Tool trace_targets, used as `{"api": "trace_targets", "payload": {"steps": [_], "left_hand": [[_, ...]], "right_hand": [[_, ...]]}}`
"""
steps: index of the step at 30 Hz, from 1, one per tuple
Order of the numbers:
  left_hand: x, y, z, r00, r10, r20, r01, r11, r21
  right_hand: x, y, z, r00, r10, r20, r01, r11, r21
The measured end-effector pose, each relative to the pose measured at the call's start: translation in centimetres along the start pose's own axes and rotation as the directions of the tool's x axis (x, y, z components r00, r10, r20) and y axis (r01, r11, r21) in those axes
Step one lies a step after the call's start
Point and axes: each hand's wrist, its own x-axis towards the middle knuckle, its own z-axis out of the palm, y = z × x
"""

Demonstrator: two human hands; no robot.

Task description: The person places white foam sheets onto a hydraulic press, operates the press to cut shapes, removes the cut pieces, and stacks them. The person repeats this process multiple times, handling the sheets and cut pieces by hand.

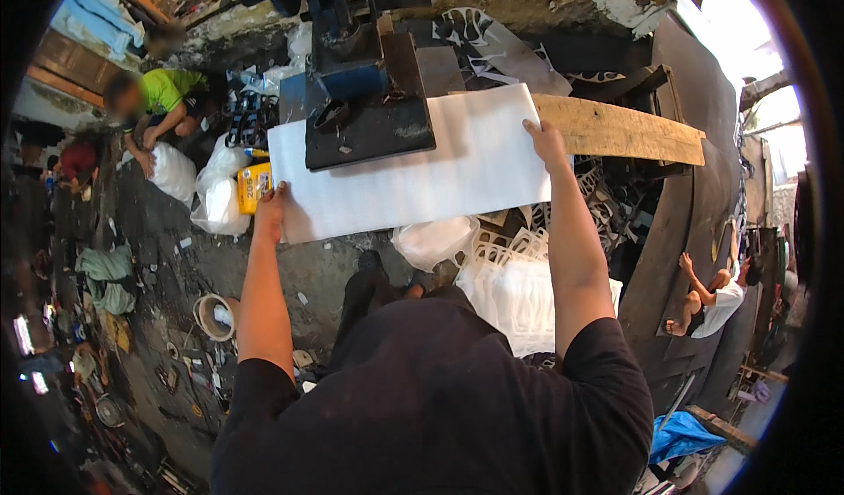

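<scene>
A wide white sheet [396, 200] stretches between my two hands, partly under the dark square plate [374, 139] of a blue press machine [338, 20]. My left hand [270, 212] grips the sheet's near left corner, thumb on top. At the far right corner, my right hand [547, 143] pinches the sheet's right edge. The plate hides the sheet's far middle part. I cannot tell whether the plate touches it.
A wooden board [615, 130] juts out to the right. White cut-out pieces [510, 297] pile near my right forearm. Plastic bags [220, 192] and a yellow packet [253, 185] lie left. A bucket [215, 316] stands on the floor. Other people [171, 95] sit nearby.
</scene>
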Motion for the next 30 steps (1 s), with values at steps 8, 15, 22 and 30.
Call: {"api": "trace_targets", "payload": {"steps": [8,15,22,30], "left_hand": [[2.7,2.5,4.3,1.0,-0.023,0.001,0.023,1.0,0.013],[6.0,3.1,3.5,0.977,-0.142,0.16,0.141,0.99,0.016],[8.0,5.4,4.2,0.911,-0.126,0.394,0.107,0.992,0.069],[9.4,5.7,4.7,0.874,-0.121,0.47,0.129,0.992,0.015]], "right_hand": [[-7.7,-2.0,2.1,0.855,-0.123,-0.503,0.131,0.991,-0.018],[-17.6,-2.0,16.7,0.95,-0.177,-0.257,0.155,0.982,-0.107],[-11.5,-3.4,23.1,0.905,-0.238,-0.354,0.066,0.898,-0.434],[-10.2,-5.5,20.8,0.799,-0.048,-0.599,-0.031,0.992,-0.121]]}}
